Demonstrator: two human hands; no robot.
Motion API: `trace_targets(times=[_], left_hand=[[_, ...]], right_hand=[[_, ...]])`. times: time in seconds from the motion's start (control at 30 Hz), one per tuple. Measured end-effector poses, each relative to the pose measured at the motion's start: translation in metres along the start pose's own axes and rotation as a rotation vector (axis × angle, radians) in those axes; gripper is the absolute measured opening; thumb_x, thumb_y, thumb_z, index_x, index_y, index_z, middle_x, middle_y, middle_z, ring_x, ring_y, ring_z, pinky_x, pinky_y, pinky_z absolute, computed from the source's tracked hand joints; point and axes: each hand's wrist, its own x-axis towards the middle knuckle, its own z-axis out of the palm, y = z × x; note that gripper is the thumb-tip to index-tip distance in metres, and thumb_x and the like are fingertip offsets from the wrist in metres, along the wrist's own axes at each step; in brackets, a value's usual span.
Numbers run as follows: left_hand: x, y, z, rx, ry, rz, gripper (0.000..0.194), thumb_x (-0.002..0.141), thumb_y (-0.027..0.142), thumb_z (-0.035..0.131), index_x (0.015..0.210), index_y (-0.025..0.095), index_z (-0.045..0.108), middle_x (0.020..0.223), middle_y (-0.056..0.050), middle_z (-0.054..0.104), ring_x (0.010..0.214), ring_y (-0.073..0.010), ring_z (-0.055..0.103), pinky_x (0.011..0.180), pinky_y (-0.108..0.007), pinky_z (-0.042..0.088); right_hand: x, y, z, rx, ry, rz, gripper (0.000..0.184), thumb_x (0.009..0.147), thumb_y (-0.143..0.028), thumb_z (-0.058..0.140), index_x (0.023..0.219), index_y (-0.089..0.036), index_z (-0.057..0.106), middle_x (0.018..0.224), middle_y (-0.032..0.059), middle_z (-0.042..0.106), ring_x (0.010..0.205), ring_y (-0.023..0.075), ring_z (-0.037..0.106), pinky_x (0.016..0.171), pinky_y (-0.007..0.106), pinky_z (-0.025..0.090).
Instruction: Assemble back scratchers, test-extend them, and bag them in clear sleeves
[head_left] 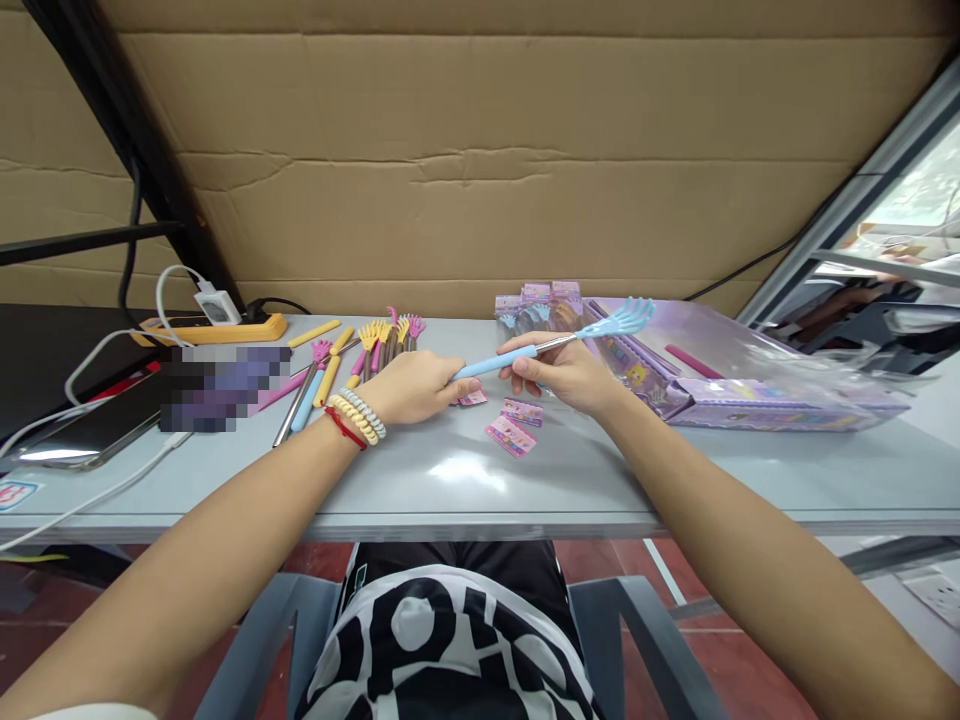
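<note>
Grasping with left grip the handle end of a light-blue hand-shaped scratcher, and with right grip the stretch near its metal rod; held above the bench, with head beyond the right grip. Just below, between both grips and the bench's front edge: small pink cards. Left of the left grip: yellow, pink and blue scratchers. Right of the right grip: a purple box with a pink stick inside
</note>
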Motion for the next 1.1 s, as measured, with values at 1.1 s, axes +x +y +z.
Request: trace_targets(times=[1.1], left_hand=[[-0.007,-0.037,-0.013,0.173,-0.14,-0.587,0.039,0.079,0.044,0.04,0.081,0.017,0.068,0.086,-0.016,0.069,0.093,-0.0324,0.063,0.07,-0.038,0.048]], right_hand=[[0.0,0.002,-0.03,-0.962,0.285,0.024,0.038,0.087,-0.048,0.038,0.062,-0.019,0.042,0.057,-0.0001,0.047,0.055,0.0116,0.039,0.055,0.025,0.029]])
